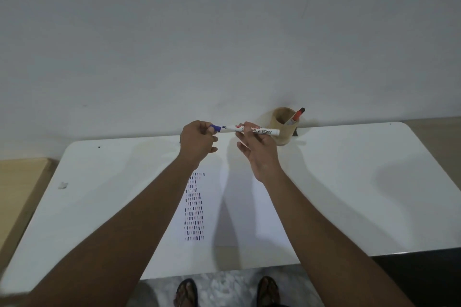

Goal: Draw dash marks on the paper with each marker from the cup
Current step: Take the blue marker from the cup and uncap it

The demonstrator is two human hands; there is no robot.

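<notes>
A person is standing at a white table [349, 182] set against a pale wall, both bare forearms reaching forward from the bottom of the view and meeting near the table's far edge. On the left, the left hand [198, 141] is hovering above the table with its back turned up and its fingers curling closed around a blue cap [216, 128], which is pointing to the right. Just right of the cap, with a small gap between them, the blue tip of a white marker [253, 130] is showing; the marker is lying almost level in the air. The right hand [258, 148] is pinching the marker's barrel between thumb and forefinger, while its other fingers are spreading loosely below. Under the two arms, a white sheet of paper [239, 207] is lying flat on the table, carrying a tall block of short dashes [194, 207] in rows; they seem to be blue and reddish, though they are small and faint. Further right, at the table's far edge just behind the marker's end, a tan round cup [284, 129] is standing upright, and a red marker [296, 116] is leaning inside it against the right rim.
</notes>
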